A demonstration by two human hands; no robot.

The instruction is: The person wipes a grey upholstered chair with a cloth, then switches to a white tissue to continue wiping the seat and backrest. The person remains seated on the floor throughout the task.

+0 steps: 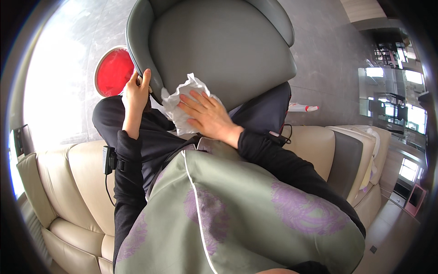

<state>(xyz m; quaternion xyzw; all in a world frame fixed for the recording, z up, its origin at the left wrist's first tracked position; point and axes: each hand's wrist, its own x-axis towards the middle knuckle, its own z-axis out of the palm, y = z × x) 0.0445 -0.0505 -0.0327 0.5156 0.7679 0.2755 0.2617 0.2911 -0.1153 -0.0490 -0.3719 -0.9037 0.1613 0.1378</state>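
Note:
In front of me stands a chair with a smooth grey seat [222, 44] and a raised, curved side [140, 30]. My left hand [134, 94] grips the end of that side, thumb and fingers around its edge. Beneath the palm and spread fingers of my right hand [210, 116] is a crumpled white tissue or cloth [181, 120], which it holds against the chair's near left part. The chair's near edge is partly hidden by the tissue and this hand. My dark-trousered legs [263, 102] are on both sides of the chair's near end.
Left of the chair, a round bin with a red lining [114, 73] stands on the grey tiled floor [321, 61]. A white bottle with a red tip [303, 108] lies at the right. Behind me is a cream sofa [85, 178]. A green patterned apron [246, 205] covers my lap.

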